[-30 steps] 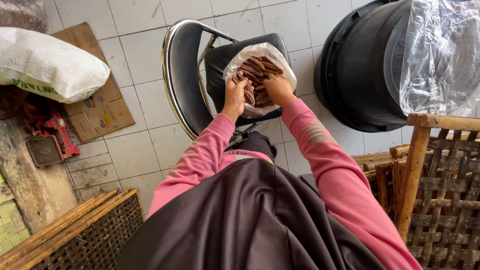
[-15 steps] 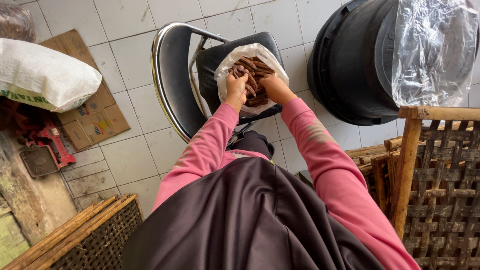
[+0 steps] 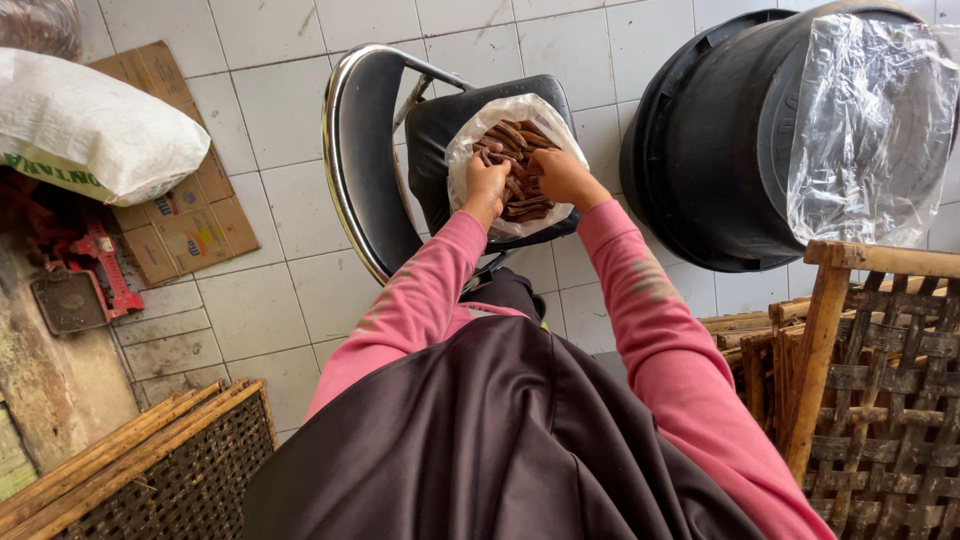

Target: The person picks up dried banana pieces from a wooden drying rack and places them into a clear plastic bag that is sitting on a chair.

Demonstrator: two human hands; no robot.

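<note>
On the chair [image 3: 370, 170] seat sits our clear bag [image 3: 465, 160] of brown sticks [image 3: 515, 140]. Left hand [image 3: 487, 183] and right hand [image 3: 560, 175] both curl inside, gripping sticks.

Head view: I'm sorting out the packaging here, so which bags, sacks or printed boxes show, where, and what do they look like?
Clear plastic bag: on the black chair, open, full of brown sticks; left hand and right hand are in it.
White sack: upper left, plump, green print.
Flattened cardboard box: on the tiled floor under the sack, brown with coloured print.
Clear plastic sheet: draped over the black tub, upper right.
</note>
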